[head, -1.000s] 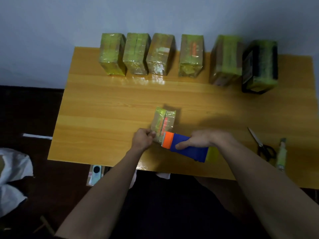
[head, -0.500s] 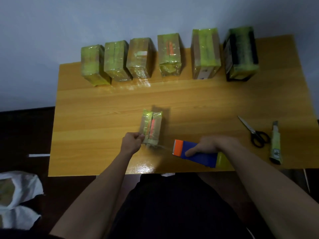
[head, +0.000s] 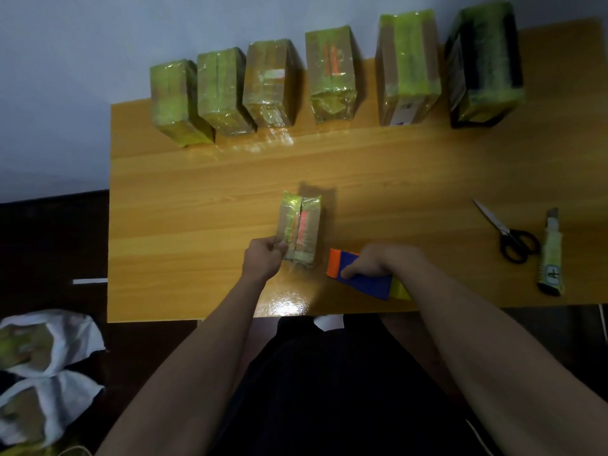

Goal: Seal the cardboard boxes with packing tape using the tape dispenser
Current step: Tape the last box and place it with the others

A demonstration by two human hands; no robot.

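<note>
The scene is seen through a single head-worn wide-angle camera, aimed forward and steeply down from above the near edge of the table (head: pixel 197 199). The left hand (head: pixel 263 263) and right hand (head: pixel 375 263) are framed just below centre, with both forearms entering from the bottom corners. Everything beyond the grip, up to the row of boxes (head: pixel 332 74) against the wall, is kept in frame (straight edges are bowed by the lens). The floor to the left is taken in as well. No second view is given, so nothing is shared.
</note>
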